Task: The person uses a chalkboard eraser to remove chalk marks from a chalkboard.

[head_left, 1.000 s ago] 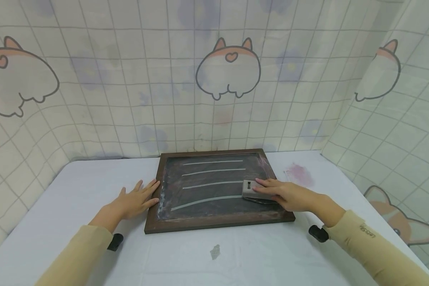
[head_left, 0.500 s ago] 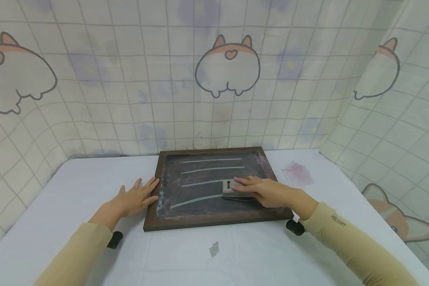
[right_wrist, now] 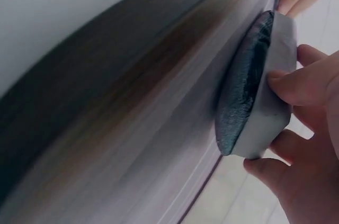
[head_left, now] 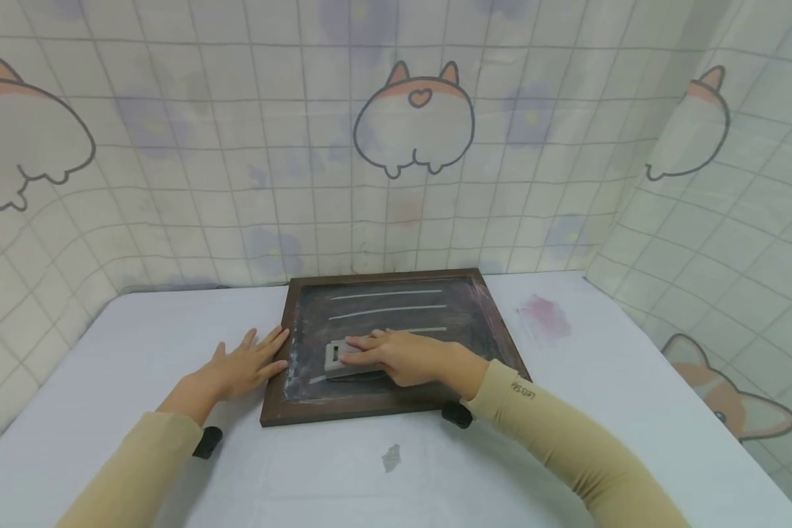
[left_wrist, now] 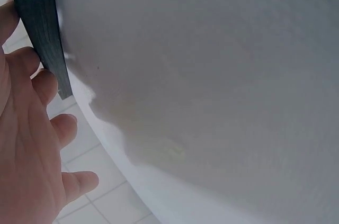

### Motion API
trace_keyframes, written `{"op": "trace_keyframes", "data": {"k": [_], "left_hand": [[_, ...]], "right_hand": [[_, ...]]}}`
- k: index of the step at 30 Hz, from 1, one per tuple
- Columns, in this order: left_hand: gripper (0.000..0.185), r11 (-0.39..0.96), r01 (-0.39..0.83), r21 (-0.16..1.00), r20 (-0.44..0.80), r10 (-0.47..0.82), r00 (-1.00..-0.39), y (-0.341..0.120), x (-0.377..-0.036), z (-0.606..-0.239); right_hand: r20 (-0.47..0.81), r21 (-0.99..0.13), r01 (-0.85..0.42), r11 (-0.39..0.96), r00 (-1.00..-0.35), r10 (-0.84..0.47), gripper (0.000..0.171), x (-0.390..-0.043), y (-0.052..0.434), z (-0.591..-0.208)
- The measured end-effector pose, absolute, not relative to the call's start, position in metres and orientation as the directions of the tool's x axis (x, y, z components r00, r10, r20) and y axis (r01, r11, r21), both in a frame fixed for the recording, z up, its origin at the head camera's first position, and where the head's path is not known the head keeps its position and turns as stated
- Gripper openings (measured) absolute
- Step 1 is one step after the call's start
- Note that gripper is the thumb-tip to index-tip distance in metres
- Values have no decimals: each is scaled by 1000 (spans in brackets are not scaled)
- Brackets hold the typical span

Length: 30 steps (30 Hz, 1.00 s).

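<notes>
Right hand (head_left: 405, 357) grips a grey block eraser with dark felt pad (head_left: 339, 361), fingers over its top and thumb side curled round it; the wrist view shows the felt face (right_wrist: 241, 89) pressed flat on the board. Left hand (head_left: 240, 369) lies flat, fingers straight and spread on the white table (head_left: 138, 352), fingertips touching the left frame edge of the dark chalkboard with brown wooden frame (head_left: 369, 412), bracing it; it holds nothing.

The eraser sits just ahead of the right hand's fingertips, at the board's lower left, near the left hand.

Progress, judged from the board: of the white chalk lines, the top two (head_left: 386, 294) run full width and look untouched. The third shows only a short piece beyond the right hand. The bottom one is mostly wiped out to the right of the eraser, with a short stub (head_left: 317, 379) left between eraser and left frame. So roughly one line nearly cleared, about three left.

Beyond the hands: a pink smudge (head_left: 544, 317) on the table right of the board, a small grey scrap (head_left: 390, 458) nearer the person, tan sleeves (head_left: 567, 447), and a tiled curtain with cartoon corgi prints (head_left: 414, 117) behind.
</notes>
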<state>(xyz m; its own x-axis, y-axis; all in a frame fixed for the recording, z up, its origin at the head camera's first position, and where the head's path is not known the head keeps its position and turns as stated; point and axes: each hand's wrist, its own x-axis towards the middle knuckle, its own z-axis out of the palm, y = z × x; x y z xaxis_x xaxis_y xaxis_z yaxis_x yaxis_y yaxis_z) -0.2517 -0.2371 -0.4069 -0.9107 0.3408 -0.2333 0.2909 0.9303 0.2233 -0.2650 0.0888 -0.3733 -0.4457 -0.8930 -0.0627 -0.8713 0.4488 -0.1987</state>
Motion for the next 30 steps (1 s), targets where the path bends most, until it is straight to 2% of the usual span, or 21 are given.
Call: {"op": "trace_keyframes", "data": {"k": [7, 13, 17, 23, 30], "left_hand": [[76, 935, 289, 205, -234, 333, -913, -236, -254, -406], [76, 936, 284, 209, -236, 330, -914, -236, -252, -405], [76, 931, 289, 223, -236, 339, -911, -238, -250, -404], [77, 929, 290, 231, -238, 343, -909, -238, -248, -404], [79, 931, 291, 221, -241, 342, -908, -240, -251, -406]], "right_hand": [[-121, -141, -886, 442, -428, -896, 66, -254, 43, -365], [-133, -163, -876, 454, -437, -890, 66, -252, 47, -365], [-96, -206, -866, 456, -445, -890, 64, -258, 74, -369], [-11, -245, -844, 478, -490, -872, 60, -265, 144, -373], [71, -249, -782, 571, -603, -795, 61, -259, 224, -378]]}}
